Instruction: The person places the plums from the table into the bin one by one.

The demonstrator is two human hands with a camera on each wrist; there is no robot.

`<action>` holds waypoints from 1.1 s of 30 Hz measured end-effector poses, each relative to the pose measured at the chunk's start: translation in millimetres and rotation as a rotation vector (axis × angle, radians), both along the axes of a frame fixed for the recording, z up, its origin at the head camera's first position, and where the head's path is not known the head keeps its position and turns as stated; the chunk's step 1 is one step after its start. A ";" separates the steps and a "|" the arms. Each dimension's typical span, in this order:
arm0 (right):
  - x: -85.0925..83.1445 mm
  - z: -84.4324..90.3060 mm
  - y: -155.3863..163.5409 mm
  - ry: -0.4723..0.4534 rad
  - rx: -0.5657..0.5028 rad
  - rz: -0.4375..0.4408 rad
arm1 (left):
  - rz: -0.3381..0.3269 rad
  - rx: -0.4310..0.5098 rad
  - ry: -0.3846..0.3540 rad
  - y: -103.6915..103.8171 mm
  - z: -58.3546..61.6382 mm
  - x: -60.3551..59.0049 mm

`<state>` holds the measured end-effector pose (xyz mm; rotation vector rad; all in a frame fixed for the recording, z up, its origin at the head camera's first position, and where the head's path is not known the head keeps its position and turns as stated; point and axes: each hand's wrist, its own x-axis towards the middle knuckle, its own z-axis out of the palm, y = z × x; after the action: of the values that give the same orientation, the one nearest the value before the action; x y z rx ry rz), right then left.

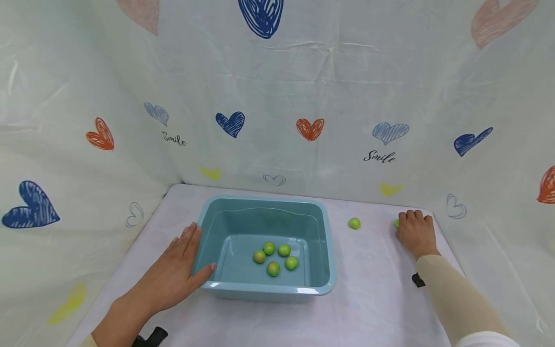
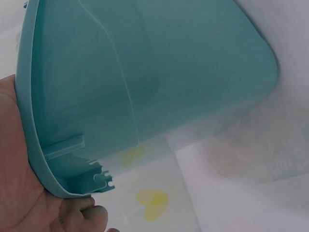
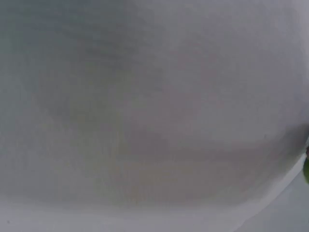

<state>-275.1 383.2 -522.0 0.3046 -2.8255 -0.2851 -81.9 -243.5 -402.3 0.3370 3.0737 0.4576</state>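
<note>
A light blue plastic tub (image 1: pixel 264 288) stands on the table with several small round green fruits (image 1: pixel 273 268) on its floor. My left hand (image 1: pixel 173 270) rests against the tub's left rim, fingers straight and thumb over the edge; the left wrist view shows the palm against the rim (image 2: pixel 30 145). At the far right of the table, the fingers of my right hand (image 1: pixel 417 233) curl round another green fruit (image 1: pixel 396 223), mostly hidden by the hand. Only a sliver of this green fruit (image 3: pixel 306 170) shows in the right wrist view, which is otherwise blurred.
One loose green fruit (image 1: pixel 354 223) lies between the tub and my right hand. A white sheet (image 1: pixel 277 86) printed with hearts hangs behind and at both sides of the white-covered table (image 1: pixel 368 299).
</note>
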 end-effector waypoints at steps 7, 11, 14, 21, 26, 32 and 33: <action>6.8 2.9 -3.8 0.022 -0.058 -0.033 | -0.001 0.002 -0.009 0.3 0.0 0.0; 10.1 8.4 -6.8 0.063 -0.051 -0.027 | -0.005 0.003 -0.006 0.3 0.4 -0.3; 10.5 13.3 -12.9 0.115 -0.052 -0.001 | -0.010 0.004 -0.001 0.0 0.2 -0.6; 12.6 29.3 -36.8 0.162 -0.047 0.038 | -0.014 -0.016 0.004 -0.1 0.9 -1.4; 16.1 40.0 -50.6 0.204 -0.050 0.090 | -0.014 -0.030 -0.001 0.2 1.7 -1.3; 22.1 52.4 -63.7 0.275 -0.080 0.168 | -0.023 -0.040 0.004 0.4 1.5 -1.2; 23.7 54.8 -66.6 0.280 -0.087 0.175 | -0.024 -0.041 0.005 0.4 1.6 -1.1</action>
<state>-251.4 316.6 -467.2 0.4521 -2.5088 -0.1532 -83.0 -243.1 -400.7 0.3736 3.0753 0.3931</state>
